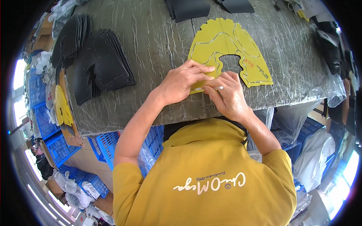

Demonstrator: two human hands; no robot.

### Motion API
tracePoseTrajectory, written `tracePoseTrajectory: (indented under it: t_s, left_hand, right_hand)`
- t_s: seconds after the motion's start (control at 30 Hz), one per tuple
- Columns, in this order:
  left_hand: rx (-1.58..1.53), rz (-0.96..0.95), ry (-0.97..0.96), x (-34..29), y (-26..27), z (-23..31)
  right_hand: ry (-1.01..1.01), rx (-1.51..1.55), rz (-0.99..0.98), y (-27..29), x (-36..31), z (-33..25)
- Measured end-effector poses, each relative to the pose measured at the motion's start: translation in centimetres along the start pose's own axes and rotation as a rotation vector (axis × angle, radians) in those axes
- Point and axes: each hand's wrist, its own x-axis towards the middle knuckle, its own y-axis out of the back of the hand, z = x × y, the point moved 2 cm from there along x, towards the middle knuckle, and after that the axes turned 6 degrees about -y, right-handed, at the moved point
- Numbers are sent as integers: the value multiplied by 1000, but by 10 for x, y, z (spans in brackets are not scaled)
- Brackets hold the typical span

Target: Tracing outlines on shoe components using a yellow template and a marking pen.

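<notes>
A yellow arch-shaped template (222,41) with slotted outlines lies on the table in front of me. Black material shows through its inner cutout. My left hand (183,81) rests on the template's lower left leg, fingers stretched out and pressing on it. Close beside it, my right hand (229,94) is closed round a slim white pen (218,87), held near the bottom edge of that same leg. The pen's tip is hidden by the fingers.
The dark, creased table covering (151,45) curves toward me. At the left are two fanned stacks of black cut pieces (103,62); more black pieces (188,9) lie at the far edge. Blue crates (107,145) stand below the front edge, with plastic bags (315,158) at the right.
</notes>
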Motion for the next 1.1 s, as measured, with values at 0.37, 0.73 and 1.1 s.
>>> tracePoseTrajectory:
  t_s: [0.37,0.73,1.1]
  left_hand:
    - [44,5,16,-1,-2,1]
    - [38,-2,31,1,0,5]
    - [98,-11,95,1,-4,15]
  right_hand:
    - [5,-93,35,22,-7,8]
    - [-1,-129,52,34,-11,9]
    - [-36,-211,88,50,-18,12]
